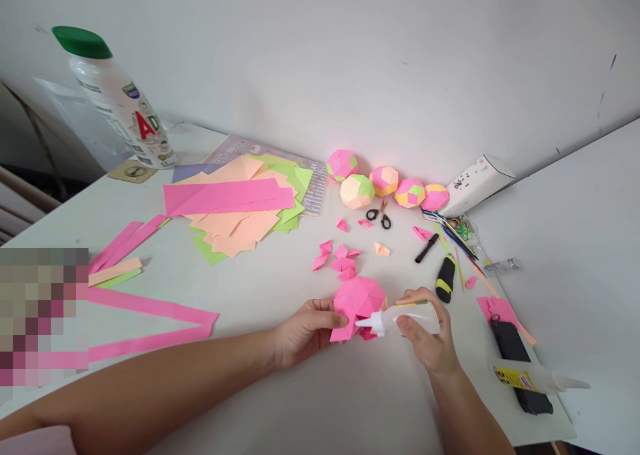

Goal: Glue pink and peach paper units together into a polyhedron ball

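My left hand [313, 328] grips a partly formed pink folded-paper ball [361, 298] by its lower left side, thumb on the outside. A flap hangs down at its bottom. In my right hand [430, 335] is a white glue bottle [407, 316], lying on its side with the nozzle pointing left. The nozzle tip is at the ball's lower front; whether it touches the paper I cannot tell. Just behind the ball lie several loose folded pink paper pieces [344, 263] and one peach piece [382, 249].
Finished paper balls [356, 191] line the wall beside small scissors [384, 216]. Coloured paper sheets [235, 221] and pink strips [165, 301] spread leftward, below a tall white bottle [123, 105]. At right are a cutter [445, 278], a black case [517, 355] and another glue bottle [530, 377].
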Demonstrator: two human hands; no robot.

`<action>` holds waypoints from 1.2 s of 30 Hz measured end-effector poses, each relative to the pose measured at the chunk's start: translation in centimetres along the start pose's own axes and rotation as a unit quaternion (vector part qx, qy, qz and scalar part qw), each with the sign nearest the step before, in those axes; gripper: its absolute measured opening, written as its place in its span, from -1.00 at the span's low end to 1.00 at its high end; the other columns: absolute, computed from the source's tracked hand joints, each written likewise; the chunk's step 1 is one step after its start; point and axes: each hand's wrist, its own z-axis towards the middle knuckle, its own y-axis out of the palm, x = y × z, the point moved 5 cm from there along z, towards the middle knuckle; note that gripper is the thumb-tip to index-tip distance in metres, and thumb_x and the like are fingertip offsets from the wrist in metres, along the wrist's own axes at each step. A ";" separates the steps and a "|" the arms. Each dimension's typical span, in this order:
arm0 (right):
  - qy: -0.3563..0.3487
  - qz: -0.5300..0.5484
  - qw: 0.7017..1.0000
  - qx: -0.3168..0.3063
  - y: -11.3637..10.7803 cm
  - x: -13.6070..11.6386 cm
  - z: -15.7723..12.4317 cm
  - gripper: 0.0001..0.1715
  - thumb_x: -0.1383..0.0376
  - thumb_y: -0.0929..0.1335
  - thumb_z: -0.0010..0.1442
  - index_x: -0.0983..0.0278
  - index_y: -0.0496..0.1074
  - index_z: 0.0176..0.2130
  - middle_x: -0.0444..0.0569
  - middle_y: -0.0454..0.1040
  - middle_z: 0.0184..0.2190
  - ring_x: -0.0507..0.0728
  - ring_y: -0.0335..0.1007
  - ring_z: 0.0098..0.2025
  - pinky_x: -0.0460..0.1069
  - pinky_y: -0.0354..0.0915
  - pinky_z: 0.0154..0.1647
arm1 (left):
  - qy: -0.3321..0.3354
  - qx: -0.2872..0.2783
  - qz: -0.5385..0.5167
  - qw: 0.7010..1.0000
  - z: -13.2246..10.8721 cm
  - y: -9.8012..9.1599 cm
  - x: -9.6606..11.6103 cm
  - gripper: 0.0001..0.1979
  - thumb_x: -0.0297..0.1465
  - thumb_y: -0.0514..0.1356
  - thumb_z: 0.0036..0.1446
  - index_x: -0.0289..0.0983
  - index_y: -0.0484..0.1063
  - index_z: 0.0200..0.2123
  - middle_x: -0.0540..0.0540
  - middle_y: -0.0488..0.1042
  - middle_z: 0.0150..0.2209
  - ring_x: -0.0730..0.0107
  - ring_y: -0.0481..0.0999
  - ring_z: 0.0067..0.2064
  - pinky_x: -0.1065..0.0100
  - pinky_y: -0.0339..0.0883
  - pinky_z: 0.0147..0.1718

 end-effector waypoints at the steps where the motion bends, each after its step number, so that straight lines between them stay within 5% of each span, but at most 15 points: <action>1: 0.019 0.016 1.000 0.003 0.0 0.4 0.0 -0.85 0.22 0.43 0.06 0.20 0.40 -0.33 -0.10 0.37 -0.44 0.05 0.29 -0.48 -0.11 0.11 -0.63 | 0.001 -0.001 -0.001 1.000 0.0 0.0 0.0 -0.80 -0.47 0.32 -0.15 -0.36 0.54 -0.35 -0.18 0.55 -0.34 0.18 0.50 -0.24 0.18 0.25 -0.13; 10: 0.155 0.162 0.974 0.023 0.6 2.2 0.2 -0.69 0.15 0.47 0.00 0.26 0.32 -0.46 -0.18 0.27 -0.57 -0.04 0.17 -0.62 -0.17 -0.04 -0.71 | 0.006 -0.010 0.003 1.000 0.1 0.1 0.0 -0.76 -0.45 0.33 -0.15 -0.36 0.54 -0.31 -0.23 0.56 -0.25 0.09 0.49 -0.14 0.14 0.24 -0.08; 22: 0.183 0.218 0.958 0.026 1.1 2.4 0.5 -0.62 0.16 0.47 0.01 0.27 0.23 -0.51 -0.26 0.15 -0.65 -0.11 -0.02 -0.68 -0.15 -0.16 -0.70 | 0.000 -0.011 0.005 1.000 0.1 0.0 -0.1 -0.78 -0.47 0.30 -0.12 -0.37 0.53 -0.30 -0.23 0.55 -0.26 0.11 0.50 -0.17 0.10 0.23 -0.06; 36: 0.170 0.202 0.964 0.018 1.1 2.3 0.5 -0.67 0.15 0.47 0.00 0.26 0.30 -0.47 -0.23 0.20 -0.58 -0.10 0.06 -0.67 -0.15 -0.11 -0.71 | 0.003 0.000 0.000 1.000 0.0 0.1 -0.1 -0.79 -0.43 0.35 -0.16 -0.35 0.54 -0.36 -0.21 0.56 -0.29 0.10 0.50 -0.17 0.17 0.26 -0.12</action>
